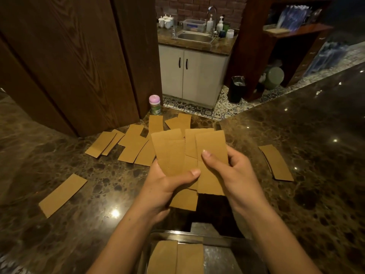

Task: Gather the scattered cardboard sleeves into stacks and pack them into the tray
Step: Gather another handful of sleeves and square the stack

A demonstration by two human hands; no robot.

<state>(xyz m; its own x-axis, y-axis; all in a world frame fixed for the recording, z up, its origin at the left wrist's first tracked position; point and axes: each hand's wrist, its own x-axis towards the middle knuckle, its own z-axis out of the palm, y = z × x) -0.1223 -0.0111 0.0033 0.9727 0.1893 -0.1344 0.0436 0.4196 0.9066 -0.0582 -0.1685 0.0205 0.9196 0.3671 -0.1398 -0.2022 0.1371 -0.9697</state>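
Cardboard sleeves, held: uneven fan (171, 153), your left hand (167, 184) and right hand (233, 167) both gripping it above the counter (296, 214). Packed: two piles (175, 256) in tray (217, 239). Outstanding: scattered sleeves (134, 145), lone sleeve (62, 194), small stack (276, 163). Likely under half done.

All cardboard sleeves (211, 145): plain tan-brown. Stone bench (296, 204): dark brown, mottled with paler veins. At 12 o'clock, bottle (155, 104): pink cap, green label. At 1 o'clock, floor (227, 107): blue-and-white floral tile. White cabinet (197, 80) doors. At 6 o'clock, tray (217, 260): silver-grey.
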